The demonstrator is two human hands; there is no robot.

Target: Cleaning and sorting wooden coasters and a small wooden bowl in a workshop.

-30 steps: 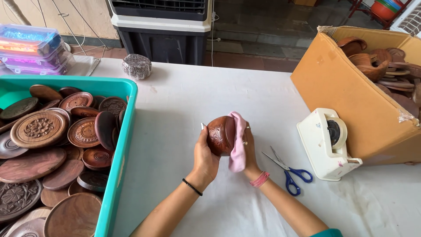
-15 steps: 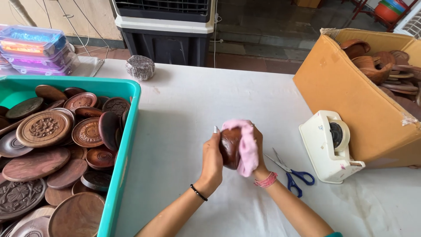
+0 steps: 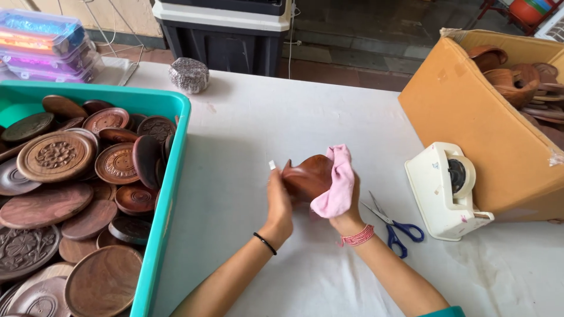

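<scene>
Above the middle of the white tabletop, both hands hold a dark brown carved wooden bowl up off the surface. The left hand has its grip closed on the bowl's left side, fingers wrapped on the wood. The right hand has its grip closed on a pink cloth, which it presses against the bowl's right side; most of that hand is hidden under the cloth.

Just right of the right wrist, blue-handled scissors lie flat on the tabletop, blades pointing toward the hands. Beyond them stands a white tape dispenser, touching or almost touching the front wall of a cardboard box that holds more brown wooden bowls. To the left, well apart from the hands, a teal plastic bin is heaped with round carved wooden plates; its long right wall runs beside the left forearm. At the far edge sit a small speckled round object and, in the far left corner, stacked clear plastic boxes.

Bare cloth lies between the bin and the scissors, and from the hands to the far edge.
</scene>
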